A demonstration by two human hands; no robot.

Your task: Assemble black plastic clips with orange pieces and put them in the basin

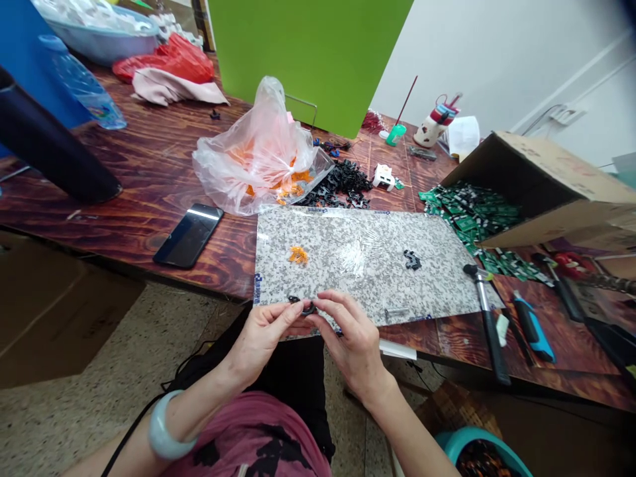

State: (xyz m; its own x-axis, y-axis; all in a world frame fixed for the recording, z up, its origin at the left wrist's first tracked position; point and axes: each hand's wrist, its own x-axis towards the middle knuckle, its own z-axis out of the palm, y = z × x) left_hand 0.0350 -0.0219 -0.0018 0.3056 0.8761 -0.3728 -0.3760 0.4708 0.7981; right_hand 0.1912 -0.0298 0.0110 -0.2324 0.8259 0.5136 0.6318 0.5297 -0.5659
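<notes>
My left hand and my right hand meet at the near edge of a speckled grey board. Both pinch a small black part between thumb and fingertips. A pale bangle sits on my left wrist. On the board lie a small orange piece at the left and a small black piece at the right. A small metal piece rests on the board just right of my right hand.
A clear bag of orange parts, a heap of black parts, a black phone, a hammer, a blue-handled tool, and a cardboard box spilling green circuit boards lie on the wooden table.
</notes>
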